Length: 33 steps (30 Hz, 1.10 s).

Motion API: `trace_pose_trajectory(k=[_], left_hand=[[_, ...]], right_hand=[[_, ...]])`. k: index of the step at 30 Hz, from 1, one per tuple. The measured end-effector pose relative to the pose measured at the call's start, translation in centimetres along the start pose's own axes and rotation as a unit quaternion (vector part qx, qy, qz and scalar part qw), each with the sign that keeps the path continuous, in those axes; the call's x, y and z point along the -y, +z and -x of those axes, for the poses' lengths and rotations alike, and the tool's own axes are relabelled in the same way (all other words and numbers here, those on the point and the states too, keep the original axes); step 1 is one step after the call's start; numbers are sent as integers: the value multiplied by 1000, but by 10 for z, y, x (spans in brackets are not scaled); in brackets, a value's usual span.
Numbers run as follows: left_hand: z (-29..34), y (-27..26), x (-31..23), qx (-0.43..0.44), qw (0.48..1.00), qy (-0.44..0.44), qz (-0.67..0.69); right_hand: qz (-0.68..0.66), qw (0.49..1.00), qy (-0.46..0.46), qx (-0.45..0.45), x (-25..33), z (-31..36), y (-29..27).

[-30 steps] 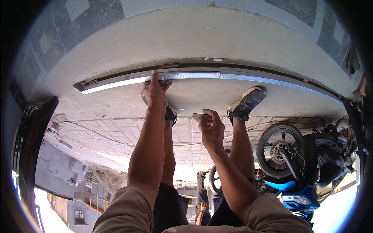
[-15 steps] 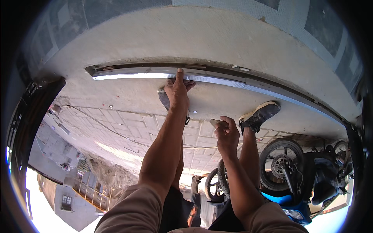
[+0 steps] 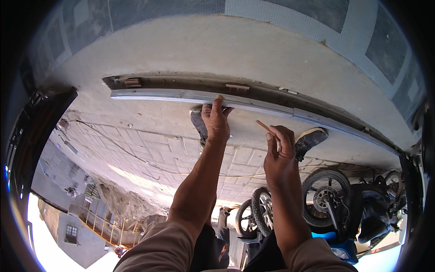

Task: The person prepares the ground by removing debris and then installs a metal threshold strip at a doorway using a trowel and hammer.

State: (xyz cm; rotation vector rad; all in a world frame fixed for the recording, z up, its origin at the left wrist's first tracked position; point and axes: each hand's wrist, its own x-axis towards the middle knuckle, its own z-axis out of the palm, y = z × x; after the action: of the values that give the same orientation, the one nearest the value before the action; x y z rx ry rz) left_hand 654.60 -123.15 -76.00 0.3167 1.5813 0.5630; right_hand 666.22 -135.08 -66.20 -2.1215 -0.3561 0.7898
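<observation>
A long silver metal strip (image 3: 158, 94) lies along the near edge of a narrow groove (image 3: 181, 85) in the concrete floor. My left hand (image 3: 216, 120) grips its near side, the thumb on top and the other fingers curled beneath. Between the thumb and fingers of my right hand (image 3: 281, 144) is a small thin brown piece (image 3: 264, 126), held above the floor, apart from the strip. Two reddish-brown blocks, one left (image 3: 132, 82) and one mid-groove (image 3: 238, 87), sit in the groove.
My shoes (image 3: 311, 139) stand just behind the strip. Dark upright frames (image 3: 50, 122) flank both sides. Behind me are paving slabs with a cable (image 3: 136, 157), and a parked motorcycle (image 3: 326, 197) at the right. Grey-patterned flooring (image 3: 290, 18) lies beyond the concrete.
The strip has tilted and shifted toward me, widening the visible groove and exposing more of the brown blocks. My right hand has moved slightly right and turned the brown piece edge-on.
</observation>
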Motion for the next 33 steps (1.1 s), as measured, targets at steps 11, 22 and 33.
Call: trace_pose_trajectory(k=[11, 22, 33], left_hand=[[0, -2, 3, -12, 1000, -11, 1], [2, 9, -1, -8, 1000, -10, -9], [-5, 8, -3, -7, 999, 19, -33]], right_hand=[[191, 961, -186, 74, -19, -88, 87], [285, 941, -148, 106, -24, -80, 91], [255, 952, -154, 70, -11, -48, 37]])
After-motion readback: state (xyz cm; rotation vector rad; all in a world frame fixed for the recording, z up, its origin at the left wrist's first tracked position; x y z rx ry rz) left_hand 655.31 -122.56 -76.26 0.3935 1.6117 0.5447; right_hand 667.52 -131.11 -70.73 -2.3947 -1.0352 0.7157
